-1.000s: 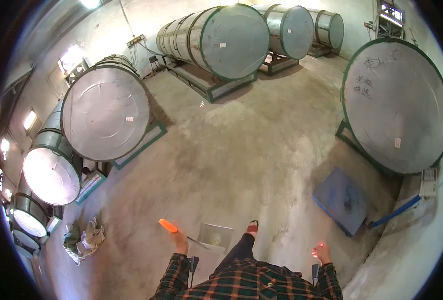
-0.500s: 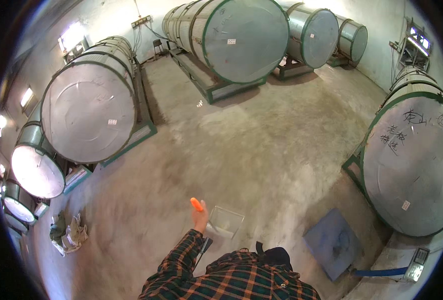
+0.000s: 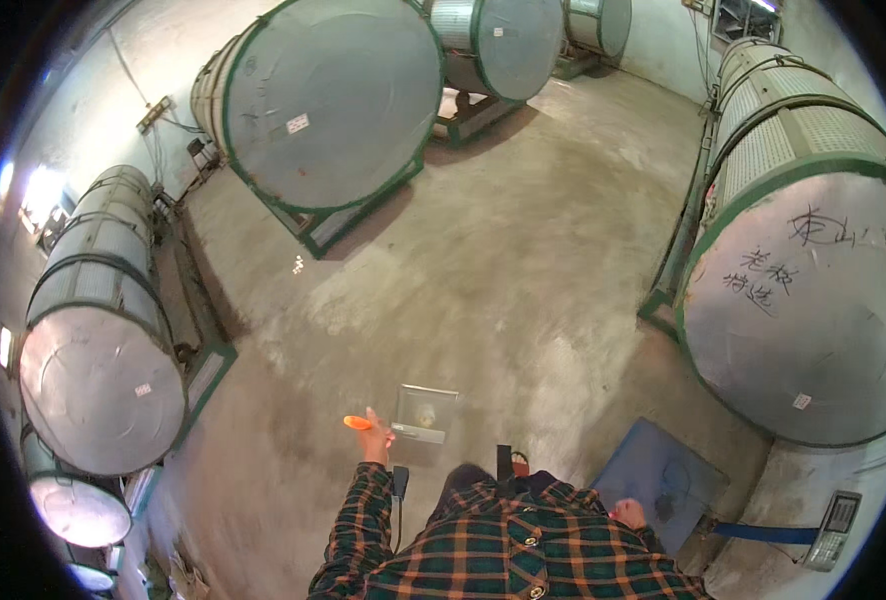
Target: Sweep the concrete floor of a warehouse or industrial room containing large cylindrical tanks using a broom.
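My left hand (image 3: pixel 374 440) is out in front of me with its fingers closed round an orange-handled tool (image 3: pixel 358 423). The orange end sticks out to the left of the fist. On the hand's other side is a clear, square, pan-like piece (image 3: pixel 428 408) with a pale lower edge and a small pale patch showing in it. Whether it is joined to the orange handle, I cannot tell. My right hand (image 3: pixel 628 513) hangs low at my right side, in front of the blue platform scale (image 3: pixel 653 470). Its fingers are small and blurred.
Large metal drums with green rims stand on green frames: one at left (image 3: pixel 103 390), one at back (image 3: pixel 333 105), one at right (image 3: pixel 798 310). White bits (image 3: pixel 298 265) lie on the concrete floor. A display unit (image 3: pixel 833 530) is beside the scale. A black device (image 3: pixel 400 482) hangs by my left sleeve.
My view has turned, so the drums sit further left. The orange end now points left instead of up. My right hand and one foot have come into view.
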`<action>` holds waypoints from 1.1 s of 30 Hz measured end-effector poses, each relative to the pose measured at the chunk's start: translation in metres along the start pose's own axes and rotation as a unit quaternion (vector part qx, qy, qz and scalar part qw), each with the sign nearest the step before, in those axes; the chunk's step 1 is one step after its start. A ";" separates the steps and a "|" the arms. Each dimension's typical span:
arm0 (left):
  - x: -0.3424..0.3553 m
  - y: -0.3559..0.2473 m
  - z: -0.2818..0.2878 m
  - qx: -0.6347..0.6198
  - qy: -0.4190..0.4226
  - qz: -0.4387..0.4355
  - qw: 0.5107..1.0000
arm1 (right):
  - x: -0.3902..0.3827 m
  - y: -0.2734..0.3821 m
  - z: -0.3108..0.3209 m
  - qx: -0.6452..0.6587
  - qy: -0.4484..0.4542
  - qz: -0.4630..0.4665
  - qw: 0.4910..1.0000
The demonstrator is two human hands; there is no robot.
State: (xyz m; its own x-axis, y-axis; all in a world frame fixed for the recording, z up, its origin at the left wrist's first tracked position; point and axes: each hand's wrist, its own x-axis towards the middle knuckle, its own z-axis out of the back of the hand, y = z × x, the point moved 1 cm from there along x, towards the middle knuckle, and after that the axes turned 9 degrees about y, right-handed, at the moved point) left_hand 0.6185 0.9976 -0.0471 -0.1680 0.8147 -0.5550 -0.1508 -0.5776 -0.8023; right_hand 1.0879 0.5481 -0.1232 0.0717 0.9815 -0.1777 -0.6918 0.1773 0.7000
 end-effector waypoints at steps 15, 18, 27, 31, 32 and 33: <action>0.265 -0.170 -0.241 -0.057 0.009 0.013 0.998 | 0.352 -0.018 0.162 0.203 0.074 -0.190 0.958; 0.323 -0.194 -0.282 -0.047 0.054 0.031 0.997 | 0.378 -0.021 0.178 0.240 0.072 -0.388 0.887; 0.424 -0.237 -0.390 -0.101 0.089 0.081 0.988 | 0.587 -0.081 0.214 0.228 -0.006 -0.390 0.892; 0.455 -0.233 -0.437 -0.084 0.061 0.111 0.988 | 0.811 -0.062 0.292 0.469 0.060 -0.421 0.774; 0.461 -0.234 -0.445 -0.121 0.022 0.149 0.981 | 0.848 -0.067 0.307 0.525 0.081 -0.418 0.737; 0.471 -0.227 -0.438 -0.120 0.020 0.137 0.983 | 0.880 -0.072 0.324 0.579 0.103 -0.412 0.696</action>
State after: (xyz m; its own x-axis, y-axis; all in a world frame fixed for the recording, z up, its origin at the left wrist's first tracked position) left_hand 1.0001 1.5355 -0.2226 -0.1301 0.6343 -0.7621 0.1302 -0.7510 -0.6473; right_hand 1.4337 1.4225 -0.1054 -0.0864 0.5024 -0.8603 0.5748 0.7304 0.3688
